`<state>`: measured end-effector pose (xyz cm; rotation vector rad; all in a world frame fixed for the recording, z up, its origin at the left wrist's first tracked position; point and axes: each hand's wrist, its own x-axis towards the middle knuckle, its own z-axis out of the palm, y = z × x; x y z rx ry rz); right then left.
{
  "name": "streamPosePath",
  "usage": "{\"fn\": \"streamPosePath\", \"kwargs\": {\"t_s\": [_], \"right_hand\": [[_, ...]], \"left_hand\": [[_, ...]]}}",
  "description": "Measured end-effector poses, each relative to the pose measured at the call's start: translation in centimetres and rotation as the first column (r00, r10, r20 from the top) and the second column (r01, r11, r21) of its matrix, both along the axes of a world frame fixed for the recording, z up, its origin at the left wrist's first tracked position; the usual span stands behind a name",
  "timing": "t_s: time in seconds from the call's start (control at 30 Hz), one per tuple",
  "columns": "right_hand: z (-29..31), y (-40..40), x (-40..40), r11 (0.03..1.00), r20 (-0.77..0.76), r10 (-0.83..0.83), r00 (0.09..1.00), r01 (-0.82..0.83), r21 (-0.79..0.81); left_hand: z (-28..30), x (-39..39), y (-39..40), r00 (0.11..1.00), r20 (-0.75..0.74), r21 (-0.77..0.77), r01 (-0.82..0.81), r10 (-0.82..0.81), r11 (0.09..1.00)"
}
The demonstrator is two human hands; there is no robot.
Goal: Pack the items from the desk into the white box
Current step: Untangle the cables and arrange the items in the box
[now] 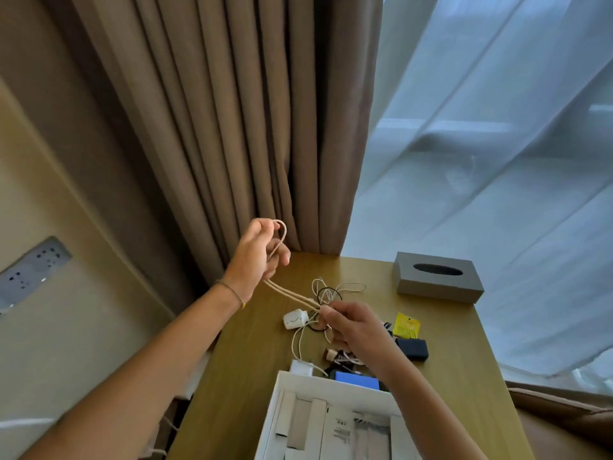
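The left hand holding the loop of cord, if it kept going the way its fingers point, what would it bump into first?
Probably the brown curtain. The left hand is raised above the desk, gripping the cord, fingers toward the curtain folds. Nothing shows between them, though depth is hard to judge.

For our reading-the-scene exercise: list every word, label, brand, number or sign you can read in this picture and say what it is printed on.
No text can be read.
Dark print on the white card inside the white box: too small and blurred.
Marks on the yellow packet on the desk: blurred, unreadable.
Marks on the white charger: not legible as text.
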<state>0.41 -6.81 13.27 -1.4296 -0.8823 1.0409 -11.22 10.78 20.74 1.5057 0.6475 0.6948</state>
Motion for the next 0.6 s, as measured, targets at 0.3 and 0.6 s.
{"fn": "streamPosePath", "kwargs": {"t_s": [0.3,0.6], "right_hand": [[2.0,0.5,0.7,0.988,0.434,0.102,0.895,-0.041,-0.147],[1.2,0.6,-0.1,0.994,0.148,-0.077,0.986,0.064,0.089]], "left_hand": [[-4.3,-1.4,-4.7,0.612,-0.738,0.298,0.674,-0.284,0.676],[-5.7,-1.9,-6.1,0.983,-0.146,0.284,0.145,-0.107,0.948]]}}
